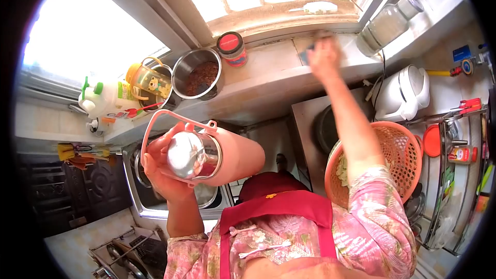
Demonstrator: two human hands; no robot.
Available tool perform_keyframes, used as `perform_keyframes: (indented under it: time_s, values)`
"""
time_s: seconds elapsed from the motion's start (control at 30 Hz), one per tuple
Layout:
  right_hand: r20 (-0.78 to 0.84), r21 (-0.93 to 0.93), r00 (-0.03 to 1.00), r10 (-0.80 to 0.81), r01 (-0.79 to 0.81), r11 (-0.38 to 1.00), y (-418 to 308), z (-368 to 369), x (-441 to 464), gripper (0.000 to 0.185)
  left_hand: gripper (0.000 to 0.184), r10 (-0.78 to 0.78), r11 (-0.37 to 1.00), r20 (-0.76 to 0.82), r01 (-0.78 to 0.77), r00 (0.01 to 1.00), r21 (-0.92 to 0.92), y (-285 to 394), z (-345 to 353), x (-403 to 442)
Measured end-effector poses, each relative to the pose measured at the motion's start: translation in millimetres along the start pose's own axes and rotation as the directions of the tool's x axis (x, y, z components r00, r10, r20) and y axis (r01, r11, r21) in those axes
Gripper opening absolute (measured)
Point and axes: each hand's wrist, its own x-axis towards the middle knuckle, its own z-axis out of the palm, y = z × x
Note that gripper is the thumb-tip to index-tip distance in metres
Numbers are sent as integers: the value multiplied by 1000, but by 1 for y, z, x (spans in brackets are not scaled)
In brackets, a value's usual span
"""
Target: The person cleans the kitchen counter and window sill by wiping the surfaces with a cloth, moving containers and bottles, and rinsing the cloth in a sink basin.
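Note:
My left hand (pixel 164 168) is wrapped round a pink thermos flask (pixel 238 156) with a shiny metal lid and a pink carrying handle. The flask is tilted nearly onto its side, lid to the left, above the sink (pixel 150 213). Out on the tiled windowsill (pixel 268 70), my right hand (pixel 325 57) is closed and pressed down on a bluish-grey cloth (pixel 308 54). Motion smears this hand, and most of the cloth is hidden under the fingers. A jar with a red lid (pixel 231 46) stands on the sill to its left, a glass bottle (pixel 387 26) to its right.
Also on the sill are a steel pot (pixel 219 75) with dark brown contents, a yellow-handled cup (pixel 155 83) and a white-green jug (pixel 106 98). Below my right arm sits an orange basket (pixel 408 163). A white kettle (pixel 400 95) and a wire rack (pixel 439 191) are at right.

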Motion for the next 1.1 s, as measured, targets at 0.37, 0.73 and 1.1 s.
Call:
perform_keyframes:
  time_s: [0.37, 0.73, 1.1]
  values:
    - [-131, 719, 627, 768, -474, 509, 30, -9, 32, 15, 49, -6, 1000, 53, 4, 999, 28, -8, -12, -4]
    - [-236, 638, 957, 170, 20, 769, -52, 0, 38, 14, 47, -60, 997, -9, 60, 998, 38, -20, -24, -9]
    - [-376, 532, 894, 244, -7, 847, -46, 12, 55, 10, 49, -79, 997, 37, 80, 996, -8, -22, -15, -12]
